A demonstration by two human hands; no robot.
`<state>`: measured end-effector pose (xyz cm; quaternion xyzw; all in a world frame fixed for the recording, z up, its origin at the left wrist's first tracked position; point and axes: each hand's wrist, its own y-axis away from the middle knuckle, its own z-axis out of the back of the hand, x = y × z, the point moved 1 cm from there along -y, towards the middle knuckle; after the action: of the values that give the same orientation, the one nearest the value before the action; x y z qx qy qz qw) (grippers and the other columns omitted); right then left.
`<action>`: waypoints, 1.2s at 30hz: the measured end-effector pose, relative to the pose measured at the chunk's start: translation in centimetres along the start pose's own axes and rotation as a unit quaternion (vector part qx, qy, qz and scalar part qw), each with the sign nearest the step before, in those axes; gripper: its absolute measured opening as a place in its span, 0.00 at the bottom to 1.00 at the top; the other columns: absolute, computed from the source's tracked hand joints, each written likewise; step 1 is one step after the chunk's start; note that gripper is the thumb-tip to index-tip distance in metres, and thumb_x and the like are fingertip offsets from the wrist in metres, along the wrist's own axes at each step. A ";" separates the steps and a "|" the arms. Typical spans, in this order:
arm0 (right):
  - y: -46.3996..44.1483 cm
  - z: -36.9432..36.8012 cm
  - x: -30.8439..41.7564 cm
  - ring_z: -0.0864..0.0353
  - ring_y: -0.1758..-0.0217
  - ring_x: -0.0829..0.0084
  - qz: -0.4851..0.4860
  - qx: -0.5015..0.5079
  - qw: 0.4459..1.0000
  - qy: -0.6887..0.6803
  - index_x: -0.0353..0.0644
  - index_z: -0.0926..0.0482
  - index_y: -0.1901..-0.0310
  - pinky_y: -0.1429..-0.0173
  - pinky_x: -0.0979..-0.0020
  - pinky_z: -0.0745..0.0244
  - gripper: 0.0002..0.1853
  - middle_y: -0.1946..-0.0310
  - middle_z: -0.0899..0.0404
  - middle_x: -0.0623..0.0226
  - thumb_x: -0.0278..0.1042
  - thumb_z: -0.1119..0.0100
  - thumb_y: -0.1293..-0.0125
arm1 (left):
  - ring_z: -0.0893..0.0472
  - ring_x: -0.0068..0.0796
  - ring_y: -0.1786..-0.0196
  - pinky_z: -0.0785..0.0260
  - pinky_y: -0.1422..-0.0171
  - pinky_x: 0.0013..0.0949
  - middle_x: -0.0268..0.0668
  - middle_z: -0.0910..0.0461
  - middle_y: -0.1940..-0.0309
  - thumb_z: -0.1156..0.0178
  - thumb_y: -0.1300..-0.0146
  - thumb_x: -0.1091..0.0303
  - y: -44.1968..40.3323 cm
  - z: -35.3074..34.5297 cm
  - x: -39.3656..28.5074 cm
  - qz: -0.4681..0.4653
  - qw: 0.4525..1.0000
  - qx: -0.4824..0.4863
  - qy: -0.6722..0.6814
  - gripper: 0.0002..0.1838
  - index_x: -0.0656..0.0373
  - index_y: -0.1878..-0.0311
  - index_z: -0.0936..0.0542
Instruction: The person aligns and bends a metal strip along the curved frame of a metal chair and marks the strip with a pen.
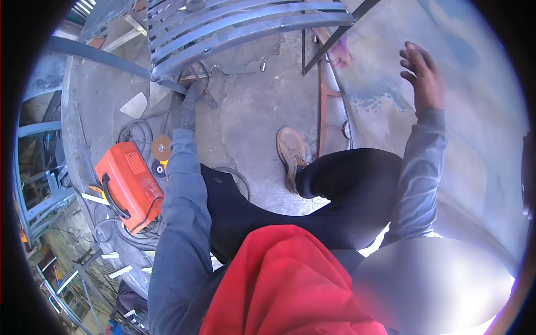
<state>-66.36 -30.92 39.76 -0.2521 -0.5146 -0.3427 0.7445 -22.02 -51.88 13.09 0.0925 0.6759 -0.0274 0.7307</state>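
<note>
My left hand (186, 109), dark and hard to make out, reaches forward to the end of a grey metal bar at the slatted metal frame (251, 34). Its fingers do not show clearly, so I cannot tell whether they grip the bar. A looped cable (207, 84) lies close beside it. Raised on the right, my right hand (422, 78) has its fingers apart and loosely bent, with nothing in them. It appears over a pale, stained surface (385, 111). Both forearms are in grey-blue sleeves.
Left of my left arm sits an orange machine (129, 187) with a black handle and cables. Next to it is an angle grinder (160, 159) with a brown disc (161, 147). Metal frames (42, 184) stand at far left. A reddish metal frame (322, 117) is beside my shoe (290, 153).
</note>
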 end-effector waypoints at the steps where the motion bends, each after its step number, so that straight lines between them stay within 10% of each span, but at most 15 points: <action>1: -0.8 -0.8 -0.6 0.23 0.58 0.78 0.003 0.065 0.997 0.032 0.39 0.23 0.45 0.56 0.75 0.27 0.22 0.57 0.19 0.67 0.46 0.39 0.35 | 0.23 0.28 0.53 0.30 0.49 0.33 0.37 0.21 0.52 0.31 0.41 0.53 -0.7 -0.2 0.5 0.007 1.000 -0.024 -0.004 0.27 0.63 0.47 0.23; 9: -6.4 -9.2 -16.1 0.23 0.44 0.67 -0.029 0.364 0.903 0.226 0.38 0.26 0.39 0.43 0.67 0.27 0.28 0.48 0.21 0.61 0.42 0.35 0.37 | 0.24 0.23 0.74 0.32 0.69 0.32 0.30 0.23 0.75 0.33 0.39 0.54 -0.5 -3.6 2.3 0.041 0.989 -0.116 0.078 0.16 0.58 0.67 0.22; 14: -8.0 -16.4 -24.6 0.26 0.39 0.64 0.059 0.199 0.978 -0.001 0.38 0.30 0.35 0.37 0.65 0.32 0.33 0.41 0.25 0.55 0.43 0.31 0.40 | 0.27 0.20 0.77 0.37 0.74 0.29 0.28 0.27 0.78 0.38 0.34 0.55 -1.9 -4.6 5.7 0.026 0.970 -0.186 0.154 0.16 0.56 0.71 0.25; 19: -8.9 -20.1 -25.3 0.23 0.55 0.73 0.061 0.138 0.988 -0.042 0.33 0.20 0.54 0.44 0.68 0.29 0.22 0.59 0.17 0.62 0.48 0.50 0.25 | 0.33 0.19 0.77 0.40 0.74 0.28 0.28 0.30 0.77 0.44 0.30 0.53 -2.0 -3.9 6.6 -0.022 0.991 -0.084 0.102 0.17 0.53 0.72 0.27; 23: -9.5 -19.8 -25.4 0.23 0.59 0.74 0.088 0.155 0.983 -0.047 0.33 0.22 0.59 0.50 0.69 0.28 0.24 0.65 0.19 0.64 0.50 0.52 0.24 | 0.31 0.21 0.77 0.40 0.74 0.29 0.28 0.31 0.79 0.47 0.29 0.50 -3.2 -2.9 8.6 -0.036 0.985 -0.169 0.022 0.20 0.54 0.72 0.28; 28: -9.4 -19.7 -25.6 0.22 0.63 0.74 0.096 0.166 0.979 -0.062 0.38 0.26 0.62 0.54 0.70 0.26 0.21 0.69 0.26 0.69 0.51 0.52 0.24 | 0.29 0.23 0.76 0.38 0.73 0.33 0.28 0.30 0.79 0.49 0.28 0.50 -2.5 -1.8 5.6 -0.059 0.982 -0.058 -0.172 0.22 0.56 0.74 0.28; 36: -9.0 -19.3 -25.6 0.26 0.60 0.75 0.112 0.174 0.978 -0.023 0.36 0.22 0.61 0.50 0.71 0.32 0.27 0.71 0.22 0.67 0.57 0.56 0.24 | 0.28 0.23 0.75 0.34 0.70 0.34 0.28 0.27 0.77 0.48 0.28 0.51 -2.1 -4.3 7.2 -0.038 0.991 -0.123 -0.047 0.20 0.60 0.68 0.23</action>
<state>-67.89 -44.29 9.36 -0.1824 -0.5522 -0.1560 0.7984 -26.02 -52.54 5.39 -0.0251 0.6419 0.0236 0.7660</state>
